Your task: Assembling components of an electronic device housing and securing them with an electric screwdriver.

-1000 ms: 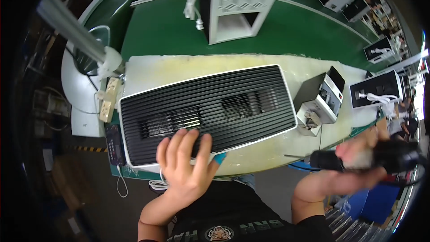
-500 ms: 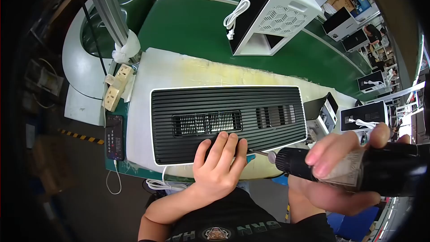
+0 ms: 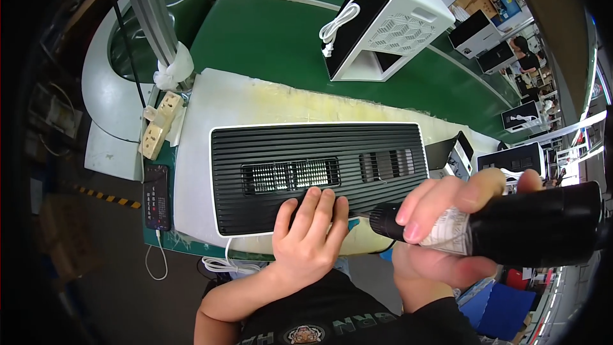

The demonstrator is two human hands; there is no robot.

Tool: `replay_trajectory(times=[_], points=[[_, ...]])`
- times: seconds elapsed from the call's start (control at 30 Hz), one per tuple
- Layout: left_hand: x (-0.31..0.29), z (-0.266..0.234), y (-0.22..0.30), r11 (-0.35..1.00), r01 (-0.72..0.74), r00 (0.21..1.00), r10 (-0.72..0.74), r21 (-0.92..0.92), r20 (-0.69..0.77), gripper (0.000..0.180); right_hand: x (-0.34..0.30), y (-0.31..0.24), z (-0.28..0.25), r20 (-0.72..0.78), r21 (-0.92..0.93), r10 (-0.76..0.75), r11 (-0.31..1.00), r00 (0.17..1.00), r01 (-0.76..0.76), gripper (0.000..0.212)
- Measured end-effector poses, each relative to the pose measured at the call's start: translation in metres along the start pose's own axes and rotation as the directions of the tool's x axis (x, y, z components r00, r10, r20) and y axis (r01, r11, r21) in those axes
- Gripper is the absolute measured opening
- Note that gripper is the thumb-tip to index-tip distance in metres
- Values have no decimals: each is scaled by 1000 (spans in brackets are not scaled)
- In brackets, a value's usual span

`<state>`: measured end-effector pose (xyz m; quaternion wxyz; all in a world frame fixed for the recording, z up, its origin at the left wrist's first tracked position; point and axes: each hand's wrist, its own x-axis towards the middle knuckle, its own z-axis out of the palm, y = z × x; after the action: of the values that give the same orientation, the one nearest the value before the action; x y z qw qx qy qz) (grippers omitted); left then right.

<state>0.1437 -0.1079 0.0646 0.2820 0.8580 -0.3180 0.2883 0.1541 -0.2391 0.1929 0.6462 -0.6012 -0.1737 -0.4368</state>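
My left hand (image 3: 305,233) lies with its fingers stretched out on the black slatted panel (image 3: 255,140) of a white-framed appliance, below a grille opening. A bit of blue (image 3: 353,223) shows beside its fingers; what it belongs to is partly hidden. My right hand (image 3: 440,223) is wrapped round a black cylindrical electric screwdriver (image 3: 530,227) with a pale label. The tool lies nearly level, its nose pointing left at the panel's lower edge near my left fingers. The tip of the bit is hidden from sight.
A white foam sheet (image 3: 191,166) covers the bench under the appliance. A taller white appliance (image 3: 408,22) with a coiled cord stands on the green conveyor (image 3: 268,38). At left are a power strip (image 3: 161,124), a phone (image 3: 157,198) and a metal post (image 3: 150,13). More appliances line the right.
My right hand has brought the screwdriver left and slightly up, closer to the panel edge. My left hand keeps its place on the panel. The whole view has shifted a little.
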Motion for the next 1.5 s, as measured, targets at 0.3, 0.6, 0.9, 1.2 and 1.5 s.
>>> replay_trajectory(times=[0.3,0.6,0.9,1.2,1.5], points=[[7,-11,-6,990,-140,971,142,-22,193,32,-10,-33,-80,-192,-171,50,982,980,-83,63],[18,11,25,988,-127,979,110,91,172,34,-76,17,-260,-318,-873,-446,482,836,-75,47],[26,-10,18,999,-52,941,46,7,335,41,-90,15,-230,-251,-815,-289,578,924,-42,53],[-40,-35,-81,827,252,967,-193,-502,167,44,-33,-45,-48,-144,-94,-227,972,963,215,66],[-53,-18,-99,895,4,995,-50,-447,-90,42,-34,-14,81,127,138,-113,986,985,95,75]])
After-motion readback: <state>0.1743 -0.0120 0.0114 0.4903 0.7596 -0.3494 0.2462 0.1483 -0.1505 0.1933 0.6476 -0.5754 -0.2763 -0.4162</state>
